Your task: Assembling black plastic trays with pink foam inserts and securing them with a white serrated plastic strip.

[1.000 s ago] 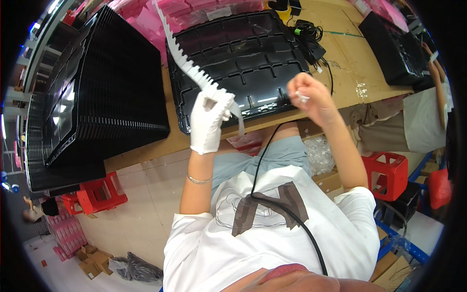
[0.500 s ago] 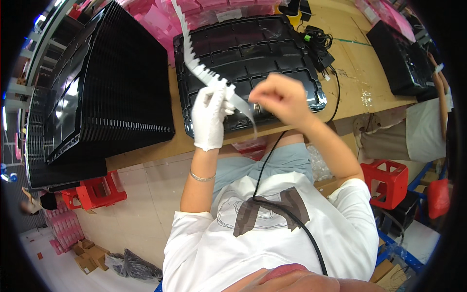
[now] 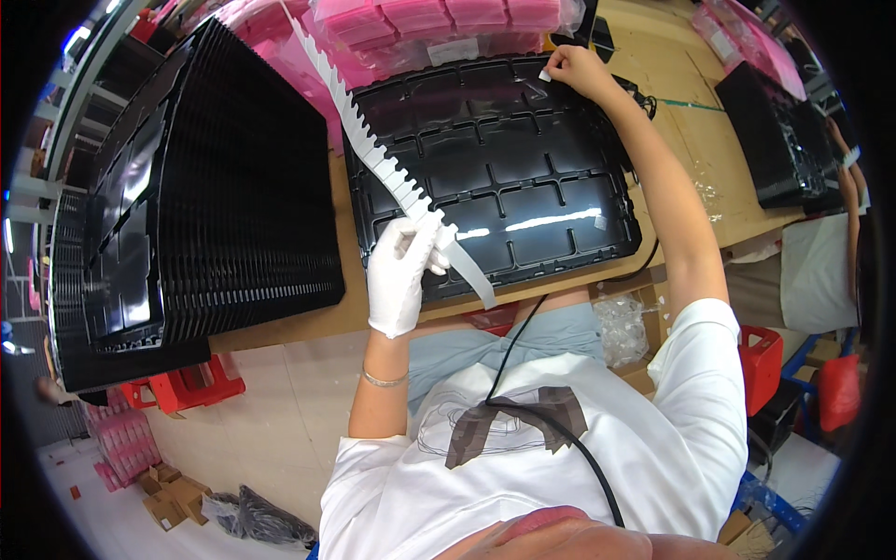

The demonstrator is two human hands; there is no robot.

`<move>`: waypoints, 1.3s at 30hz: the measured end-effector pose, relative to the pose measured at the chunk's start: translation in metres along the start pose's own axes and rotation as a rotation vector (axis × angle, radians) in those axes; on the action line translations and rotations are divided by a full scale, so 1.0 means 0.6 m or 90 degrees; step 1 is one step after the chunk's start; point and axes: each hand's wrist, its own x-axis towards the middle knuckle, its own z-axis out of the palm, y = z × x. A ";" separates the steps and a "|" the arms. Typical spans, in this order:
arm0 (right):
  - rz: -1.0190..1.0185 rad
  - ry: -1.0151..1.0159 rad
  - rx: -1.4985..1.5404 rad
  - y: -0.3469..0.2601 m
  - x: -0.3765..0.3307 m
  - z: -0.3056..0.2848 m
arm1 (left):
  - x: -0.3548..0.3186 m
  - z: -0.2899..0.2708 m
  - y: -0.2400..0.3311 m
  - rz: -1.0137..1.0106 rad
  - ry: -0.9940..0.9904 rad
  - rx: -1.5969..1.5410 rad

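My left hand (image 3: 401, 271), in a white glove, grips a long white notched backing strip (image 3: 373, 154) that runs up and away to the upper left. A black moulded tray (image 3: 495, 177) with many compartments lies flat on the wooden bench in front of me. My bare right hand (image 3: 571, 70) is stretched out to the tray's far right corner, pinching a small white sticker (image 3: 544, 76) against the rim. Another small white strip (image 3: 597, 222) sits on the tray's near right part.
A tall stack of black trays (image 3: 187, 205) stands at the left. Pink bagged packs (image 3: 448, 23) lie behind the tray. Another black tray (image 3: 775, 140) and another person's arm (image 3: 845, 187) are at the right. Red crates (image 3: 182, 387) sit on the floor.
My right hand has moved from beside the strip at my left hand out to the tray's far right corner, carrying a small white sticker. The left hand kept holding the strip.
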 end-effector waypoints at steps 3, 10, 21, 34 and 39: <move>0.033 -0.008 0.000 -0.010 0.000 0.001 | 0.005 -0.010 -0.004 -0.015 -0.023 -0.009; 0.043 -0.022 -0.017 -0.007 0.010 0.000 | 0.010 -0.002 0.001 -0.010 0.001 -0.043; -0.061 -0.054 0.103 -0.015 -0.046 -0.023 | -0.004 0.002 -0.008 0.032 0.007 0.018; 0.658 -0.128 0.671 0.134 -0.771 -0.077 | -0.172 -0.043 -0.025 0.166 -0.181 0.609; 0.977 0.115 0.555 0.305 -0.981 0.150 | -0.176 -0.038 -0.021 0.066 -0.189 0.675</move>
